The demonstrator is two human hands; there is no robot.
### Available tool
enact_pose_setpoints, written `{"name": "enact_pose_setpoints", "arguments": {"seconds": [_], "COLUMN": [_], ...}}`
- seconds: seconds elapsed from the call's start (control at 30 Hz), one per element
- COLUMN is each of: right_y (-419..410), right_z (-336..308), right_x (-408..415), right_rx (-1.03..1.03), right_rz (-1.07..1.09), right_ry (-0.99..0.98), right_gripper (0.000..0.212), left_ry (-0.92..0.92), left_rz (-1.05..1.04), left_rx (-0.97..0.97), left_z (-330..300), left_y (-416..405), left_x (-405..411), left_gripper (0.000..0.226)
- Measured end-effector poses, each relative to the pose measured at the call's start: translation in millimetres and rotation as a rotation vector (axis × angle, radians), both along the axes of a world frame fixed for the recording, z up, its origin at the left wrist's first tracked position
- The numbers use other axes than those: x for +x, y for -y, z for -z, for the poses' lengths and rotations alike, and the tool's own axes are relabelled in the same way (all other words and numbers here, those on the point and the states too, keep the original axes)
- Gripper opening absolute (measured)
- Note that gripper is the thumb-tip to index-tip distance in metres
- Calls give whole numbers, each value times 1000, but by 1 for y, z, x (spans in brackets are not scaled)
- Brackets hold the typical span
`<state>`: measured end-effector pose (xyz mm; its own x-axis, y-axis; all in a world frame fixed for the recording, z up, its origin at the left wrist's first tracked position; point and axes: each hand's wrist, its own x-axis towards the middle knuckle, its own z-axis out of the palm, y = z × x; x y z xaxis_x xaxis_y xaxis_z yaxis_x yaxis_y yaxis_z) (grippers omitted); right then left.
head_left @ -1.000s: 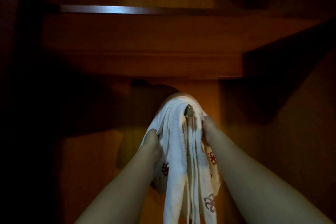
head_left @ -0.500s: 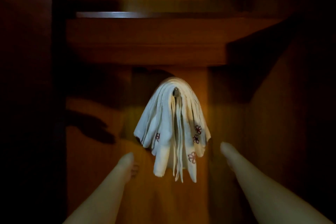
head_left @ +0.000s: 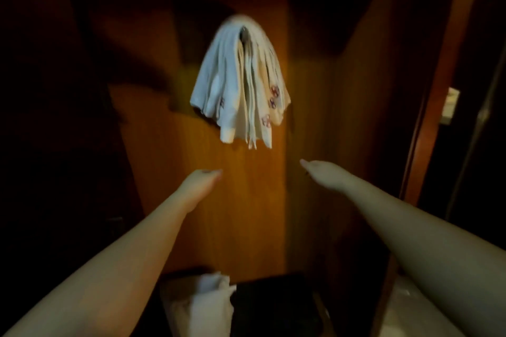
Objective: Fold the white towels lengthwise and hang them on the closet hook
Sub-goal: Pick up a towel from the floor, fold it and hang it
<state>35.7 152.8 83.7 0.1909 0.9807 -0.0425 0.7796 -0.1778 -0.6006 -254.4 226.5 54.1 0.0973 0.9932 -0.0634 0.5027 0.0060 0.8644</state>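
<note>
Several folded white towels (head_left: 241, 82) with small red flower prints hang bunched over a metal hook (head_left: 244, 33) on the wooden back wall of the closet. Only the hook's tip shows at the top of the bundle. My left hand (head_left: 201, 180) is below and left of the towels, apart from them and holding nothing. My right hand (head_left: 323, 172) is below and right of them, also apart and holding nothing. Both hands are blurred, with fingers extended loosely.
The closet interior is dark wood, with a side panel (head_left: 383, 90) at the right and a door edge (head_left: 449, 104) beyond it. At the bottom lie a crumpled white item (head_left: 210, 298) and a black object (head_left: 273, 306).
Both hands let go of the towels and drew back downward. The view tilted down, so the towels now sit higher in frame and the closet floor shows.
</note>
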Motion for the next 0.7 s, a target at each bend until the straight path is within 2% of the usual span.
{"name": "enact_pose_setpoints", "arguments": {"seconds": [0.1, 0.23, 0.33, 0.43, 0.7], "right_y": [43, 106, 160, 217, 366], "right_z": [61, 143, 196, 243, 335], "right_x": [-3, -12, -16, -12, 20], "right_rx": [-47, -116, -183, -240, -357], "right_rz": [-31, -26, 6, 46, 285], "right_ry": [72, 84, 80, 67, -56], "right_gripper": [61, 60, 61, 63, 64], "left_ry": [-143, -215, -227, -314, -486], "left_rz": [168, 350, 384, 449, 807], "left_rx": [6, -54, -116, -168, -226], "left_z": [37, 93, 140, 186, 267], "left_y": [42, 98, 137, 173, 249], "left_x": [2, 3, 9, 21, 98], "left_gripper": [51, 33, 42, 47, 53]}}
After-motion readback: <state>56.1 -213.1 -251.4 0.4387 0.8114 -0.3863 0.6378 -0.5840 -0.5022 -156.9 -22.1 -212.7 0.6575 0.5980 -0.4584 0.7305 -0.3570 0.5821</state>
